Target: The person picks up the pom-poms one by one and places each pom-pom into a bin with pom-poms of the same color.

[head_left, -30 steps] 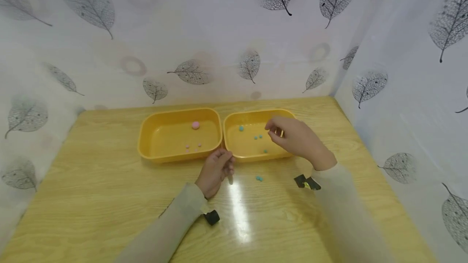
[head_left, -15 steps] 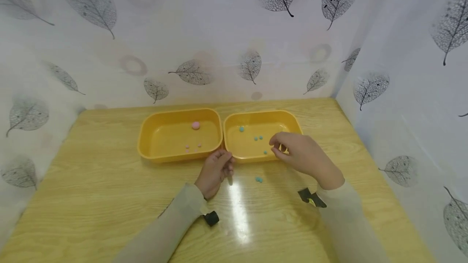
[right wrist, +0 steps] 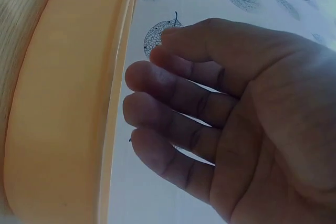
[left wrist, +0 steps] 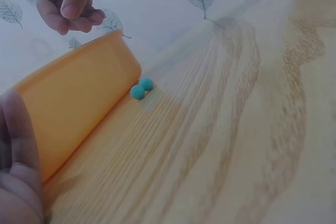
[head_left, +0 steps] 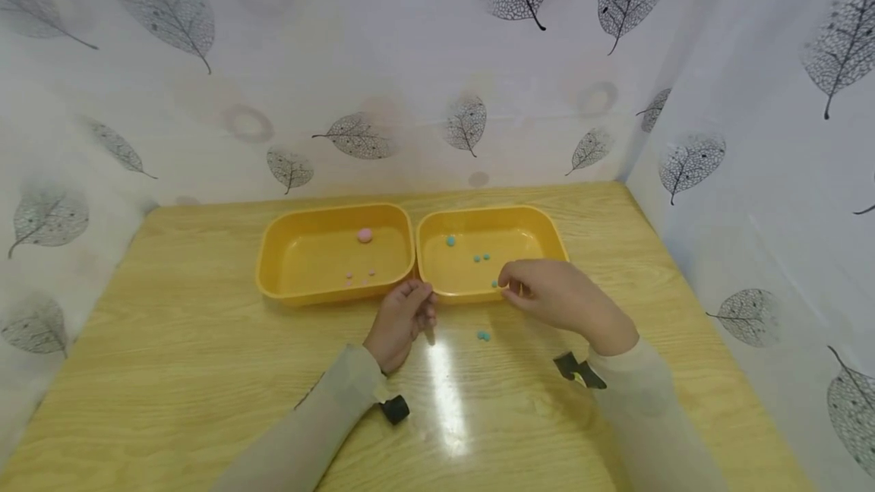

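My left hand (head_left: 398, 325) is at the near left corner of the right yellow tray (head_left: 478, 298), its thumb and fingers gripping the rim. The left wrist view shows its fingers (left wrist: 20, 129) against the tray wall. My right hand (head_left: 563, 298) hovers over the near right rim, fingers loosely bent. The right wrist view shows nothing between its fingers (right wrist: 152, 80). Several small green balls lie in this tray, one (head_left: 450, 241) larger than the rest. Two green balls (head_left: 483, 335) sit side by side on the table in front of it.
Beside it stands a left yellow tray (head_left: 301, 296) with a larger pink ball (head_left: 365, 235) and several tiny pink ones (head_left: 349, 275). Both trays stand on a wooden table (head_left: 205, 370). Leaf-patterned sheeting (head_left: 410, 59) hangs behind and at the sides.
My right hand has moved from over the inside of the right tray back toward its near rim, then slightly left. My left hand stays at the tray corner.
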`<state>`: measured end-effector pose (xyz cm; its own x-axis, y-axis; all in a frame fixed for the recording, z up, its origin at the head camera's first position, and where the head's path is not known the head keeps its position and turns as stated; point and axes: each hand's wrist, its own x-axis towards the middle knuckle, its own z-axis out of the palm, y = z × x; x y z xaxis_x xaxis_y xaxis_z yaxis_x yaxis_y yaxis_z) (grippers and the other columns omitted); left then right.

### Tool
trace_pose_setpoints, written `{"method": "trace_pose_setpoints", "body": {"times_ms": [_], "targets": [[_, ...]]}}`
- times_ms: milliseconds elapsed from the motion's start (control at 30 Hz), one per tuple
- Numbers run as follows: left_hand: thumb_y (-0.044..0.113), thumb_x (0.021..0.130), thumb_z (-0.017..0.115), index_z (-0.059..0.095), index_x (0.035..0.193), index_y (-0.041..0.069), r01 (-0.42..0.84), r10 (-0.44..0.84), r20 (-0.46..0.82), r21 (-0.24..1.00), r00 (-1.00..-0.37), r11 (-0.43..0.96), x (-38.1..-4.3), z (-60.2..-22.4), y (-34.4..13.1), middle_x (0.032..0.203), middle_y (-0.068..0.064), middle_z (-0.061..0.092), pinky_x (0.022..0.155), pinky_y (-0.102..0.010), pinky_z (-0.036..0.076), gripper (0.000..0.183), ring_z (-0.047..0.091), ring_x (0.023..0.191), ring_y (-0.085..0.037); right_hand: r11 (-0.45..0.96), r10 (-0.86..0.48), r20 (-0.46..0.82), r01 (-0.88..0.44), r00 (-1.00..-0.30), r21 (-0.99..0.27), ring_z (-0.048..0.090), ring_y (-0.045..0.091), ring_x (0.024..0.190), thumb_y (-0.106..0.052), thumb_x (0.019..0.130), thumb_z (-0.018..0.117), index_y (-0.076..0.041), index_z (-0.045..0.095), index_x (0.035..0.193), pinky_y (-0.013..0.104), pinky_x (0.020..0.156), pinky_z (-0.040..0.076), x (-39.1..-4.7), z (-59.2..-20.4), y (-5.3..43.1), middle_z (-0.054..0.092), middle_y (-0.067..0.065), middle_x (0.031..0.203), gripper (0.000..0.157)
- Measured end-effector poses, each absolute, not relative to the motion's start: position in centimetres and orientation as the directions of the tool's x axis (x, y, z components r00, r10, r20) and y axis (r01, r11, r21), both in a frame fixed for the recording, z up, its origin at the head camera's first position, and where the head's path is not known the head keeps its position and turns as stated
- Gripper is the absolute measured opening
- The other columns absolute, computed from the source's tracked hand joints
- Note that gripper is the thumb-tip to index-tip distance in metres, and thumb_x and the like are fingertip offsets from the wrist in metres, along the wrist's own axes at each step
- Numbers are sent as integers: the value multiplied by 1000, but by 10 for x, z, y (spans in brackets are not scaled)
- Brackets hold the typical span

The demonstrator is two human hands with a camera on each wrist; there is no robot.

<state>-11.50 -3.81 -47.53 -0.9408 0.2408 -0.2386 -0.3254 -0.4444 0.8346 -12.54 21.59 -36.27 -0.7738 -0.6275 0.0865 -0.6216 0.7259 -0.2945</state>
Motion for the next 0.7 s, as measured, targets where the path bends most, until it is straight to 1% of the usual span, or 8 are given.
{"method": "trace_pose_setpoints", "body": {"times_ms": [200, 433, 600, 700], "targets": [[28, 92, 63, 53, 96, 9, -323, 239, -238, 840, -941, -436, -115, -475, -37, 90, -3, 61, 62, -21, 51, 21, 56, 69, -9, 719, -639, 47, -618, -768, -319, 51, 2, 68, -19, 91, 61, -14, 67, 96, 23, 64, 47, -124, -364, 215, 58, -14, 78, 9], [30, 91, 63, 52, 96, 9, -330, 236, -247, 836, -940, -439, -114, -477, -36, 90, -3, 60, 61, -22, 51, 23, 55, 69, -10, 719, -642, -12, -598, -766, -354, 51, 2, 67, -18, 89, 62, -17, 66, 93, 22, 64, 47, -122, -366, 212, 60, -14, 79, 6], [29, 91, 63, 52, 96, 9, -328, 239, -243, 836, -940, -439, -114, -474, -37, 91, -4, 60, 61, -22, 50, 23, 55, 69, -10, 716, -654, -52, -595, -755, -366, 47, 3, 64, -15, 87, 62, -19, 63, 87, 22, 60, 43, -121, -368, 209, 53, -14, 72, 4], [29, 91, 63, 53, 96, 9, -326, 243, -239, 839, -940, -437, -115, -474, -37, 91, -4, 60, 61, -22, 50, 23, 55, 69, -9, 730, -651, -92, -588, -753, -350, 45, 5, 63, -15, 86, 62, -21, 59, 83, 22, 59, 39, -120, -371, 206, 48, -13, 68, 8]]}}
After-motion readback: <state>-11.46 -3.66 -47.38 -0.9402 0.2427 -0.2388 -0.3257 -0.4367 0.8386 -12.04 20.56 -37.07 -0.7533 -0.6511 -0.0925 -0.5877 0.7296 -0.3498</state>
